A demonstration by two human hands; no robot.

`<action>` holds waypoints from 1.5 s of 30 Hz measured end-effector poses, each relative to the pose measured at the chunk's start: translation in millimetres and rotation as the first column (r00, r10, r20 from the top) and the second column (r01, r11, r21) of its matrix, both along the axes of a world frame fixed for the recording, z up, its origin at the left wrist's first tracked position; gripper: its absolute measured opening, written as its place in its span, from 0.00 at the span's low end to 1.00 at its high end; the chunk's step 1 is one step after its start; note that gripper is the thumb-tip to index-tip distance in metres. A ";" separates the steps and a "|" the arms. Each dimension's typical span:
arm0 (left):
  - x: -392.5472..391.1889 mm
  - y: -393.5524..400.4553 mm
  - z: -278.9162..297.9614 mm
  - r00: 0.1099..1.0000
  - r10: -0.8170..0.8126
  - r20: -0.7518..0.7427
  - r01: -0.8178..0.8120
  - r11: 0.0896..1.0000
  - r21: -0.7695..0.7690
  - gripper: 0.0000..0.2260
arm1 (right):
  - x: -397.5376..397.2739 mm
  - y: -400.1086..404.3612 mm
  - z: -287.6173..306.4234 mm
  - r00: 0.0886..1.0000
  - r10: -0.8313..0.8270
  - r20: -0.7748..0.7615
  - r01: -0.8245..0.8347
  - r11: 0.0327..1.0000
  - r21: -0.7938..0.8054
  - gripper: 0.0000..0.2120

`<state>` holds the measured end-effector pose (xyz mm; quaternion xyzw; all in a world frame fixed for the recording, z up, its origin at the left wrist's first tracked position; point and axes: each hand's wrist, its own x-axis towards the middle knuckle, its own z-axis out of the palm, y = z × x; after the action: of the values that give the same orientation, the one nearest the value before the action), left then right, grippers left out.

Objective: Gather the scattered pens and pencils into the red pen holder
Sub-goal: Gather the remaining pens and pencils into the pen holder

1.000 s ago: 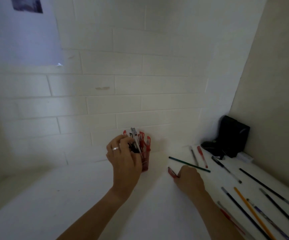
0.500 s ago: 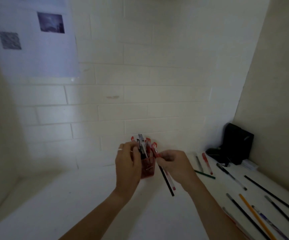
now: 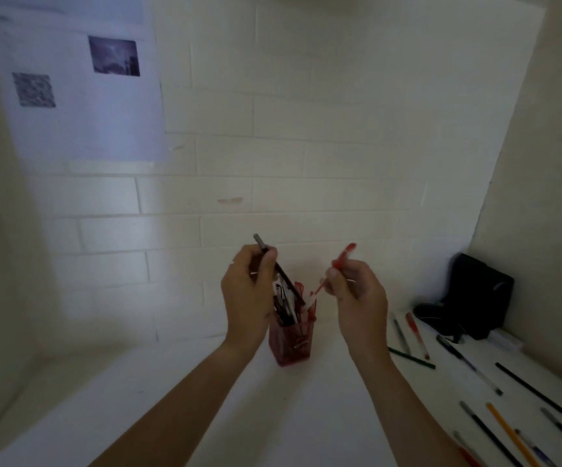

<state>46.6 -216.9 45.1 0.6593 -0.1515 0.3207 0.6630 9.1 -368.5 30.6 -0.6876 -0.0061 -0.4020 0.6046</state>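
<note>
Head view: left hand [image 3: 247, 294] pinches black pen [image 3: 281, 271], right hand [image 3: 357, 291] pinches red pen [image 3: 335, 269], tips angled into red holder [image 3: 293, 342] at 6 o'clock. Pens light, stiff, slick; grip mid-barrel. Holder likely tippy.

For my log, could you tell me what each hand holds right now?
Left hand: holding a black pen.
Right hand: holding a red pen.

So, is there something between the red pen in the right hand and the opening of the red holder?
Nothing separate blocks it. The red pen tip is at the red pen holder rim, though pens inside crowd the opening.
</note>
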 end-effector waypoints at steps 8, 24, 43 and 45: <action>27.4 -20.4 -15.3 0.982 0.095 0.164 -0.144 0.938 0.316 0.02 | 28.7 1.2 -33.0 0.970 -0.235 0.063 0.243 0.948 -0.205 0.04; 49.6 -37.8 -53.1 0.956 0.197 0.216 -0.292 0.630 0.719 0.14 | 48.8 -0.6 -84.4 0.979 -0.172 -0.109 0.103 0.880 -0.464 0.08; 18.0 -36.1 -41.4 0.865 0.095 0.492 -0.418 0.680 0.603 0.12 | 27.0 -131.3 -147.5 0.538 -0.767 -0.350 0.235 0.535 -0.811 0.08; 8.4 -41.8 -42.2 0.856 -0.001 0.516 -0.348 0.737 0.579 0.10 | 21.3 -133.6 -150.5 0.502 -0.797 -0.336 0.237 0.500 -0.833 0.06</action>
<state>55.1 -258.7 2.9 0.7580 -0.3499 0.4640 0.2962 30.4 -502.1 -119.9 -0.9161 0.2980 -0.2547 0.0840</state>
